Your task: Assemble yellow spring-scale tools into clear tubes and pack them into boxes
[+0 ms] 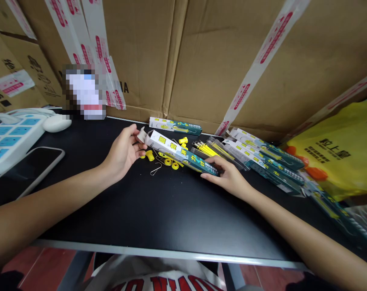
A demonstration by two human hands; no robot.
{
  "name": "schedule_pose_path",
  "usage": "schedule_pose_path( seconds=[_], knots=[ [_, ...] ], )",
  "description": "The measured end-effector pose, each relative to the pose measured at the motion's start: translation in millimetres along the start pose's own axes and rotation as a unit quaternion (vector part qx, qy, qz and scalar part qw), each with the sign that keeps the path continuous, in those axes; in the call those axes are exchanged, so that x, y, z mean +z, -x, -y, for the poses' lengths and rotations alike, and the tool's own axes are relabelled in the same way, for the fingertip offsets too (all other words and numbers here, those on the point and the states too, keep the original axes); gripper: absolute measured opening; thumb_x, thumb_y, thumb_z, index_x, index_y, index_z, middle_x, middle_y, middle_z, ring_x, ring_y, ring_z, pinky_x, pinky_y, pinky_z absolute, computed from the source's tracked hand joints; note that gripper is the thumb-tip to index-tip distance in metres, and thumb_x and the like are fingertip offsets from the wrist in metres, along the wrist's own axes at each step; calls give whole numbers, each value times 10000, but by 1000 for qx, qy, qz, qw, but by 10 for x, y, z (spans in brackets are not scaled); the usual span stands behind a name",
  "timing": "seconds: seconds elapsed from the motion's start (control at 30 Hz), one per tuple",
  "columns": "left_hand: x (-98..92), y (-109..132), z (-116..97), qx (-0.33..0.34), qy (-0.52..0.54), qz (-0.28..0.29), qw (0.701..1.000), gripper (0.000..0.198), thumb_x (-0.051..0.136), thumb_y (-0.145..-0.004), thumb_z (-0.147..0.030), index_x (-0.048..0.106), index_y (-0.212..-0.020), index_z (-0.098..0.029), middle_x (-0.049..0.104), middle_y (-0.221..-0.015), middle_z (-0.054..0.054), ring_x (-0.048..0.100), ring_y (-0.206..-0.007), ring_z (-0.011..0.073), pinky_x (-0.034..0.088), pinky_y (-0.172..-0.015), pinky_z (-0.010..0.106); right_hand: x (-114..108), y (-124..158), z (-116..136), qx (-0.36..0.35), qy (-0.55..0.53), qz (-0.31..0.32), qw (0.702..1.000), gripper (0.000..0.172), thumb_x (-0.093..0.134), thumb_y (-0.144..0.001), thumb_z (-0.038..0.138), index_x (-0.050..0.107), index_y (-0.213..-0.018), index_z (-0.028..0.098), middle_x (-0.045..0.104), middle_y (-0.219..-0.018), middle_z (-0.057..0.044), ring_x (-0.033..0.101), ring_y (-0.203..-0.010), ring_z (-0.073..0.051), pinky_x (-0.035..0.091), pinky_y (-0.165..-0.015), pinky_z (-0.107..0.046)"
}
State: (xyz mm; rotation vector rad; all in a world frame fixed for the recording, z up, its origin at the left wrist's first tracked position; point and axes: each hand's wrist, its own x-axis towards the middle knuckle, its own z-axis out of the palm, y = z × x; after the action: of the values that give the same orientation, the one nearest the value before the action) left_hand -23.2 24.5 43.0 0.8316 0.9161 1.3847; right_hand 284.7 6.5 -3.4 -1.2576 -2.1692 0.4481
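Slim printed box (181, 151) is held tilted above the tabletop (171, 218) between both hands, white end up-left, green end down-right. Left to right: power strip (20, 131) and phone (27, 173) lie off to the side. Left hand (123, 149) half-curled, touching the raised end flap (142, 135); can't tell if it's a firm pinch. Hard pulling there could tear the flap. Loose yellow parts (150, 155) and wire hook (156, 169) sit just beneath; a bump could scatter them. Right hand (228, 174) grips the green end; squeezing could dent the card, lifting that end could spill any contents. Stacked boxes (270, 155) could slide if the forearm brushes them. Hard to make out: back-left screen (85, 95), pixelated; box contents, unseen; some yellow parts, covered; clear tubes (224, 148), overlapping; yellow bag (338, 147), cut off at right.
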Motion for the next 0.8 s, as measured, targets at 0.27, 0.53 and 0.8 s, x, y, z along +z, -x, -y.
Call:
schedule_pose_path(
  seconds=[0.27, 0.53, 0.8],
  knots=[
    [-15, 11, 35, 27, -58, 33, 997, 218, 644, -791, -272, 481, -685, -174, 535, -690, -3, 507, -587, 84, 405, -489, 195, 0, 4, -13, -16, -1, 5, 1000, 347, 681, -802, 472, 580, -1004, 209, 641, -974, -64, 631, -881, -231, 517, -818, -379],
    [-56, 4, 27, 51, -119, 76, 989, 261, 633, -804, -262, 452, -636, -178, 503, -655, -16, 494, -593, 81, 407, -493, 179, -16, 2, 16, -21, 2, 16, 1000, 326, 674, -810, 465, 580, -995, 213, 646, -963, -65, 626, -874, -230, 519, -807, -376],
    [-137, -85, 23, 127, -292, 88, 944, 241, 583, -846, -338, 504, -666, -199, 521, -629, 2, 517, -553, 114, 420, -462, 219, -26, -2, 21, -21, 5, 20, 1000, 314, 674, -810, 461, 578, -984, 218, 649, -952, -64, 626, -862, -230, 521, -795, -379]
  ],
)
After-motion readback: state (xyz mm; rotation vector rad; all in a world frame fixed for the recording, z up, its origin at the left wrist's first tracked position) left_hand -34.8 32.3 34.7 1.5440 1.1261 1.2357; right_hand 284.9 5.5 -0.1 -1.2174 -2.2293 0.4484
